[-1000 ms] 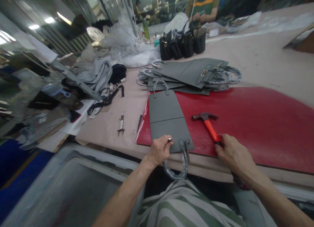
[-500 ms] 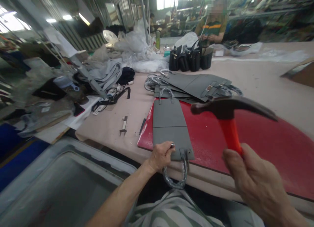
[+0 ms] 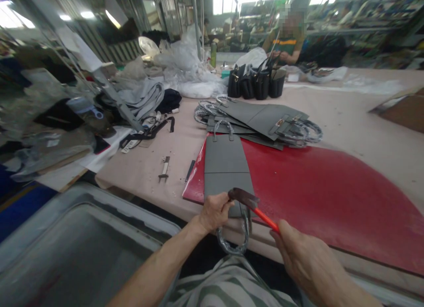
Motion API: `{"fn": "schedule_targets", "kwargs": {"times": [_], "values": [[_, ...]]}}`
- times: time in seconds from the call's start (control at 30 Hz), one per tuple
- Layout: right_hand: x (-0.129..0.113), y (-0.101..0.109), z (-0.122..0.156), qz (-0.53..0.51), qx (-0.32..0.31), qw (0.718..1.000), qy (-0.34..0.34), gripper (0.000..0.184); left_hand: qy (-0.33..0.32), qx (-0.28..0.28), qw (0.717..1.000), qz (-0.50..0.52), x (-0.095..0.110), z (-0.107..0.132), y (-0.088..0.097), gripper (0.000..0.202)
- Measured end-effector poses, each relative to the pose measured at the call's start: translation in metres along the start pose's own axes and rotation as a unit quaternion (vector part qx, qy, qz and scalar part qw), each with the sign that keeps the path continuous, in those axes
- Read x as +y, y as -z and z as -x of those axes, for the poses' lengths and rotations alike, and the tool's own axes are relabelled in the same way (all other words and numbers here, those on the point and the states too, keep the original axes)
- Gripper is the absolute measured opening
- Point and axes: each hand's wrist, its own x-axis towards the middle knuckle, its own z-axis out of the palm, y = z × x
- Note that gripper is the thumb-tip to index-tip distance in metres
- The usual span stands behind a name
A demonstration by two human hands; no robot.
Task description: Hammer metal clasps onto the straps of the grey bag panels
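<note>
My right hand [image 3: 296,245] is wrapped round the orange handle of a claw hammer [image 3: 243,196]. The hammer's dark head is at the top of my left hand [image 3: 214,212], which is closed round a small metal punch. Now the head covers the punch's end, and whether they touch I cannot tell. Under both lies a flat grey bag panel [image 3: 227,161] with a handle at each end. Its near handle [image 3: 221,243], wrapped in clear plastic, hangs over the table edge.
The grey panel rests on a red board [image 3: 308,187]. Behind it is a stack of similar grey panels [image 3: 261,115]. Black bags [image 3: 255,81] stand farther back, near a person [image 3: 286,46]. A grey bin [image 3: 82,236] is at the left; a small metal tool [image 3: 164,169] lies on the table.
My right hand has swung the hammer down and left, from raised above the red board to the top of my left hand. My left hand keeps its place on the panel.
</note>
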Motion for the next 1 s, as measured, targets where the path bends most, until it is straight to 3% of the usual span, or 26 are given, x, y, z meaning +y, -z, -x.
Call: {"fn": "schedule_targets", "kwargs": {"times": [0.1, 0.27, 0.33, 0.4, 0.47, 0.53, 0.63, 0.77, 0.8, 0.87, 0.93, 1.0], "values": [[0.016, -0.01, 0.001, 0.01, -0.053, 0.998, -0.022, 0.024, 0.004, 0.004, 1.0, 0.001, 0.001, 0.0, 0.0, 0.012], [0.063, -0.021, -0.009, -0.076, -0.142, 0.972, -0.174, 0.033, 0.011, -0.008, 1.0, 0.0, 0.002, 0.001, 0.0, 0.013], [0.078, -0.032, -0.016, -0.032, -0.131, 0.967, -0.214, 0.031, 0.006, -0.014, 1.0, -0.001, 0.001, 0.001, 0.0, 0.013], [0.084, -0.043, -0.023, 0.067, -0.079, 0.974, -0.202, 0.027, 0.005, -0.014, 1.0, -0.004, 0.0, 0.0, 0.002, 0.013], [0.078, -0.055, -0.029, 0.134, -0.008, 0.98, -0.144, 0.027, 0.007, -0.018, 1.0, -0.007, 0.0, -0.001, 0.004, 0.011], [0.062, -0.07, -0.032, 0.109, 0.045, 0.99, -0.081, 0.031, 0.011, -0.022, 1.0, -0.007, 0.002, -0.001, 0.006, 0.011], [0.029, -0.097, -0.032, 0.006, 0.034, 0.999, -0.012, 0.038, 0.007, -0.024, 1.0, -0.016, 0.007, 0.0, 0.007, 0.013], [-0.001, -0.13, -0.022, 0.009, 0.015, 1.0, 0.011, 0.054, -0.055, -0.098, 0.994, -0.001, 0.012, 0.003, 0.007, 0.019], [-0.003, -0.134, -0.02, 0.011, 0.017, 1.0, 0.005, 0.057, -0.026, -0.08, 0.996, 0.019, 0.009, 0.001, 0.008, 0.019], [-0.003, -0.136, -0.017, 0.004, 0.014, 1.0, 0.0, 0.058, 0.114, 0.048, 0.99, 0.065, 0.0, -0.005, 0.014, 0.021], [-0.001, -0.134, -0.017, -0.005, 0.012, 1.0, -0.001, 0.057, 0.257, 0.183, 0.946, 0.08, -0.016, -0.014, 0.028, 0.024], [0.0, -0.131, -0.017, -0.012, 0.019, 1.0, -0.004, 0.056, 0.311, 0.211, 0.926, 0.025, -0.034, -0.022, 0.048, 0.025]]}}
